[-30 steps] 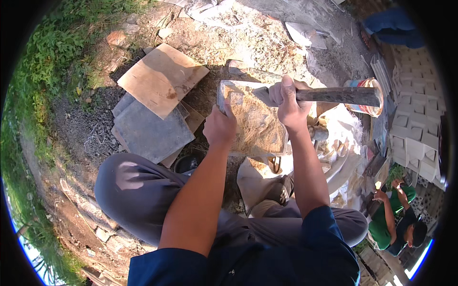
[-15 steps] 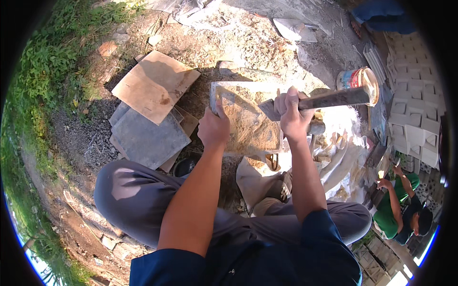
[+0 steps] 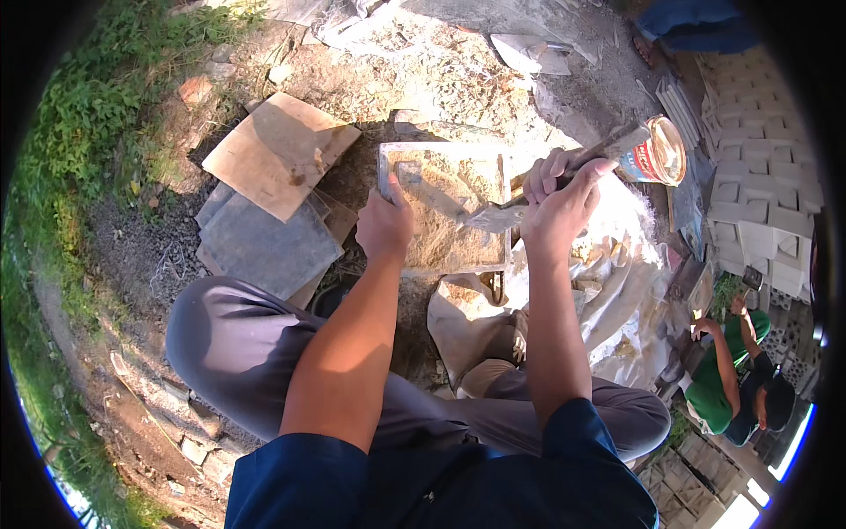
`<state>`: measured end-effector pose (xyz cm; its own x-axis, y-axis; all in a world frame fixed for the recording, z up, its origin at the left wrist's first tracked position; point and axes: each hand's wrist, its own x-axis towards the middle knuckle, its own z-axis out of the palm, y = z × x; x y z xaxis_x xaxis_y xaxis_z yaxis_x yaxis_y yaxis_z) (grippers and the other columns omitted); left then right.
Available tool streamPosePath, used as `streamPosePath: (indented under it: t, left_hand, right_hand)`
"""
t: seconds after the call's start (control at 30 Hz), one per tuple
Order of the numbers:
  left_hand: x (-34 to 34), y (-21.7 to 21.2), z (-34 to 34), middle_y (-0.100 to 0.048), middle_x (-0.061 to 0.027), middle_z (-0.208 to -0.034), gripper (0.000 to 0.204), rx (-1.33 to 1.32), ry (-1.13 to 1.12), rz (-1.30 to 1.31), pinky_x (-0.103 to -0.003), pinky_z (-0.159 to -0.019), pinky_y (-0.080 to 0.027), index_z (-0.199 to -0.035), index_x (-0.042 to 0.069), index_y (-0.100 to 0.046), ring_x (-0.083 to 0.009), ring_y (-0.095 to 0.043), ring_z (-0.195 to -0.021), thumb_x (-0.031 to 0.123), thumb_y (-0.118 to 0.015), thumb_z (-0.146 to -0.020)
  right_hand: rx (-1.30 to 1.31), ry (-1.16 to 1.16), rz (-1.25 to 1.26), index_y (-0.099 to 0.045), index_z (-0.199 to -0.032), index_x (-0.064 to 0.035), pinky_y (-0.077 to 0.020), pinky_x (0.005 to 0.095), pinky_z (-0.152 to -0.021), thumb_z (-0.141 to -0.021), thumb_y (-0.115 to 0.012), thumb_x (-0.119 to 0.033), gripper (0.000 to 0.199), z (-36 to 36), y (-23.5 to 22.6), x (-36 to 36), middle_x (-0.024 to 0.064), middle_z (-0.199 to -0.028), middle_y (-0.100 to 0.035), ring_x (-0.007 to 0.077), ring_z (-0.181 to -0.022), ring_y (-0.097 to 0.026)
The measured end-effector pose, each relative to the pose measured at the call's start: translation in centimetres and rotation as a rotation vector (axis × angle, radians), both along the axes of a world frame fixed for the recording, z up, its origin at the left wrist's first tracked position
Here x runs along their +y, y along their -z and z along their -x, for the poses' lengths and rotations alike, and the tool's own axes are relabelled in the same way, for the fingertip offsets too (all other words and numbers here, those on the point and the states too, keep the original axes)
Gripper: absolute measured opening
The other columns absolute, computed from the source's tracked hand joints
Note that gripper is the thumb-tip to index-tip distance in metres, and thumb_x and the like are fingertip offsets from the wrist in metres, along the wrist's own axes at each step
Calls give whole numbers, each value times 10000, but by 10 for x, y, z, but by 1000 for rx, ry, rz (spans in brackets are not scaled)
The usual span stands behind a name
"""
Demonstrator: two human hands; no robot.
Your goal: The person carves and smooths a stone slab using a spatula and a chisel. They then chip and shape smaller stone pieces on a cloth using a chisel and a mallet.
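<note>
Left hand (image 3: 385,216): I have fingers curled on left rim of shallow frame (image 3: 445,148), centred ahead, full of sandy mix (image 3: 441,220). Right hand (image 3: 564,196): fingers wrapped round trowel (image 3: 498,218), blade near right rim; contact, I cannot tell. Steep blade could gouge mix or catch rim; weak left grip might let frame skid.

Wide fisheye view from the wearer's head, the left camera of a pair, facing steeply down. The left hand (image 3: 385,220) and right hand (image 3: 564,204) are near the lens, mid-frame; forearms (image 3: 346,339) enter from below. The round, dark-rimmed field stretches from plants (image 3: 92,101) at left to stacked blocks (image 3: 760,189) at right.
</note>
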<state>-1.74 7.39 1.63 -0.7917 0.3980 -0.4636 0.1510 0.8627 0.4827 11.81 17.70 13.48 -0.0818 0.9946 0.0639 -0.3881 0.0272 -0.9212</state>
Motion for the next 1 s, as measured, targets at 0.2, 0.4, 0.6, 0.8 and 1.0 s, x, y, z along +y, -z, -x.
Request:
streamPosePath:
  t: [0.2, 0.4, 0.6, 0.8, 1.0]
  left_hand:
    - [-2, -6, 1, -685, -250, -1014, 637, -6, -5, 2, -528, -855, -513, -1116, 26, -603, -431, -654, -992, 570, -294, -999]
    - [-1, -7, -3, -685, -252, -1006, 650, -17, 17, -5, -531, -856, -512, -1106, 29, -600, -434, -653, -991, 584, -280, -997]
    - [-6, 2, 3, -688, -250, -992, 655, -11, 4, -17, -526, -860, -513, -1098, 29, -605, -430, -658, -983, 591, -287, -993]
    - [-4, -3, 3, -690, -251, -986, 652, -19, -14, -19, -527, -862, -511, -1097, 25, -609, -429, -662, -969, 580, -283, -996]
    - [-5, 0, 1, -674, -265, -1041, 638, -63, -17, -94, -534, -890, -489, -1130, 26, -614, -450, -630, -1024, 541, -256, -1011]
  right_hand:
    - [334, -435, -200, -370, -599, -93, -167, 283, -457, -674, -297, -970, 883, -28, -40, -28, -27, -500, -287, 98, -449, -221]
    - [-46, -462, -146, -375, -621, -84, -176, 299, -453, -727, -360, -921, 844, -13, 29, -38, -5, -497, -312, 115, -444, -227]
    - [306, -585, -220, -379, -600, -68, -182, 281, -458, -789, -316, -883, 839, -13, 11, -35, -24, -504, -291, 98, -452, -262]
    - [-23, -599, -193, -370, -617, -50, -206, 281, -436, -828, -361, -828, 806, -4, 20, -55, -8, -512, -316, 106, -452, -302]
    - [-3, -629, -218, -361, -542, -74, -177, 290, -417, -749, -400, -891, 844, -7, 21, -74, -28, -472, -294, 109, -399, -261]
